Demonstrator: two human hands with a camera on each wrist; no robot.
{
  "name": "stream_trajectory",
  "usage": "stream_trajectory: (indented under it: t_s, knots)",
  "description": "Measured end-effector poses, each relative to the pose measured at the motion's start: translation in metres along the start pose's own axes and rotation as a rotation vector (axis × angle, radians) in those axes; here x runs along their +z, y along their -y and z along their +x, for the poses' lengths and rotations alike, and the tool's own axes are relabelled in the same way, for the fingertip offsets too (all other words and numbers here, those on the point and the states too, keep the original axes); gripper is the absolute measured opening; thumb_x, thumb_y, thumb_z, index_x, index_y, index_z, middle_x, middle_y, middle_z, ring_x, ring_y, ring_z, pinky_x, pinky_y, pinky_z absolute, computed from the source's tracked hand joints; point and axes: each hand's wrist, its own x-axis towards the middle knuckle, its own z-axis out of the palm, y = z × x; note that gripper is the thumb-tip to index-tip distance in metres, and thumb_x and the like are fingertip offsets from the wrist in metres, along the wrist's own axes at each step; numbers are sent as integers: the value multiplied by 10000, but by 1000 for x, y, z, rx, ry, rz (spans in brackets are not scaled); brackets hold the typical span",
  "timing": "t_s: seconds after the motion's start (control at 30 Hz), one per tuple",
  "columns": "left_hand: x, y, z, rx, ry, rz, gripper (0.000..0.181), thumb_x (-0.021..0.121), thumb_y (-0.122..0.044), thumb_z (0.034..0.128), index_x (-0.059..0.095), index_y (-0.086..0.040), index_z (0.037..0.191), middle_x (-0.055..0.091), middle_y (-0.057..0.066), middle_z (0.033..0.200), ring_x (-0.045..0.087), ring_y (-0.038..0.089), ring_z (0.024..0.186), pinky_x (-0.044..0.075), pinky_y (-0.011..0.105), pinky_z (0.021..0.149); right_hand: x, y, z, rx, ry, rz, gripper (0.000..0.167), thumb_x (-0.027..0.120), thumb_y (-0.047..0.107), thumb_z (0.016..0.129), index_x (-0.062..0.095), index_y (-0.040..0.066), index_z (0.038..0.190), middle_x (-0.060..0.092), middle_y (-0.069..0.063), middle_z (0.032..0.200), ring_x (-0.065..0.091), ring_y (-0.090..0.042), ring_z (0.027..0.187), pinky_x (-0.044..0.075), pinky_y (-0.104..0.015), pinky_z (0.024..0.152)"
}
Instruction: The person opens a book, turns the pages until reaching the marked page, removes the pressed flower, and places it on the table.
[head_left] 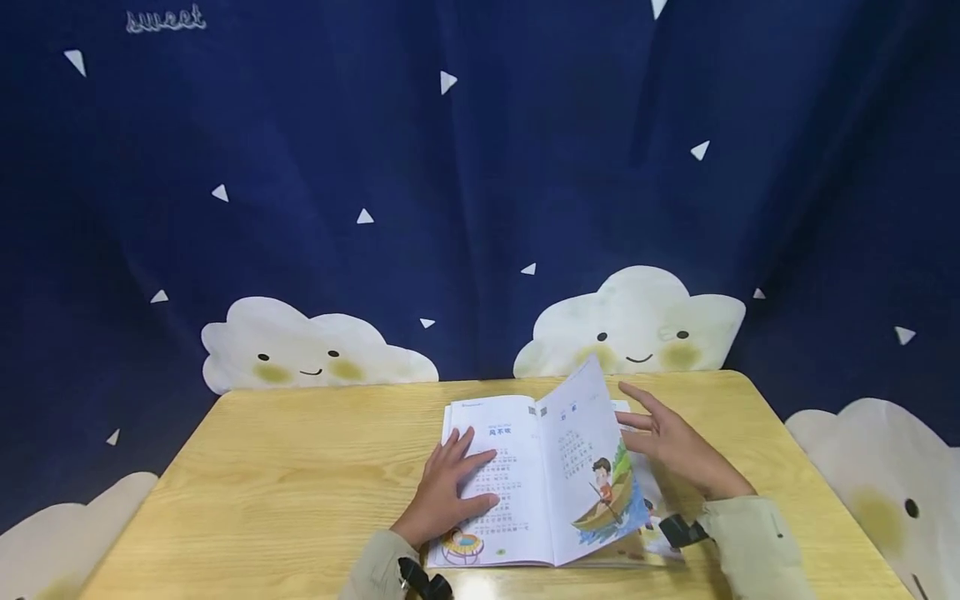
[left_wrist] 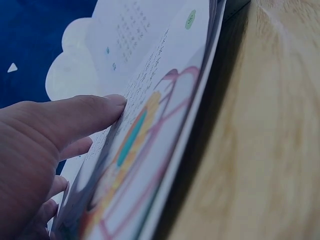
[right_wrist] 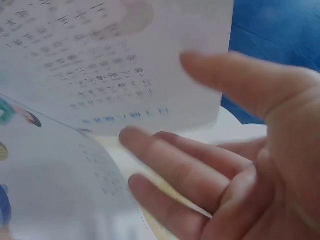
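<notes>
Book (head_left: 521, 487) under L grip (head_left: 447, 490), raised pg (head_left: 588, 467) beside R grip (head_left: 678, 442)

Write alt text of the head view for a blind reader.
An open book with a raised page lies on a wooden table; the person's left hand rests on its left page, the right hand beside the raised page. Behind is a blue backdrop with smiling clouds.
</notes>
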Motion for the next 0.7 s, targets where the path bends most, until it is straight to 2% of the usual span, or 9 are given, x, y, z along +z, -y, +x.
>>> stream_trajectory:
  t_s: [0.1, 0.17, 0.27, 0.37, 0.53, 0.7]
  knots:
    - [3, -1, 3, 17, -1, 3, 612, 697, -522, 810, 582, -251, 1347, 273, 111, 1567, 113, 341, 1466, 56, 573, 1150, 4, 1, -3, -33, 47, 11, 634, 630, 243, 944, 345, 57, 1479, 484, -212, 1406, 518, -371, 1241, 488, -355, 949]
    - [6, -2, 4, 25, 3, -1, 613, 693, -527, 812, 581, -252, 1348, 272, 112, 1568, 115, 343, 1465, 58, 573, 1150, 6, 2, -4, -32, 60, -22, 557, 625, 268, 947, 441, 46, 1423, 516, -172, 1389, 531, -346, 1235, 495, -321, 943]
    - [9, -2, 3, 30, 23, -5, 619, 680, -542, 819, 572, -255, 1357, 262, 115, 1571, 115, 349, 1464, 61, 583, 1147, 12, 1, -8, -29, 75, -86, 503, 625, 303, 944, 519, 46, 1363, 540, -156, 1368, 553, -344, 1210, 493, -409, 960]
    - [10, -2, 0, 18, 38, -14, 620, 682, -540, 819, 573, -251, 1356, 264, 118, 1570, 109, 354, 1464, 59, 594, 1143, 21, 1, -10, -38, 105, -151, 475, 621, 335, 943, 555, 76, 1335, 532, -150, 1378, 503, -386, 1254, 443, -517, 997]
    - [7, 0, -3, 4, 26, -18, 608, 688, -516, 820, 574, -247, 1354, 258, 113, 1573, 104, 348, 1466, 48, 586, 1145, 41, 9, -7, 1, 123, -239, 548, 657, 436, 895, 557, 143, 1346, 499, -135, 1412, 425, -421, 1308, 408, -577, 1005]
    - [1, 2, -1, -18, 11, -18, 608, 683, -533, 821, 568, -272, 1358, 242, 91, 1583, 91, 337, 1470, 41, 581, 1147, 61, 21, 1, -32, 98, -366, 733, 695, 537, 821, 524, 82, 1370, 477, -169, 1424, 395, -385, 1338, 342, -576, 1059]
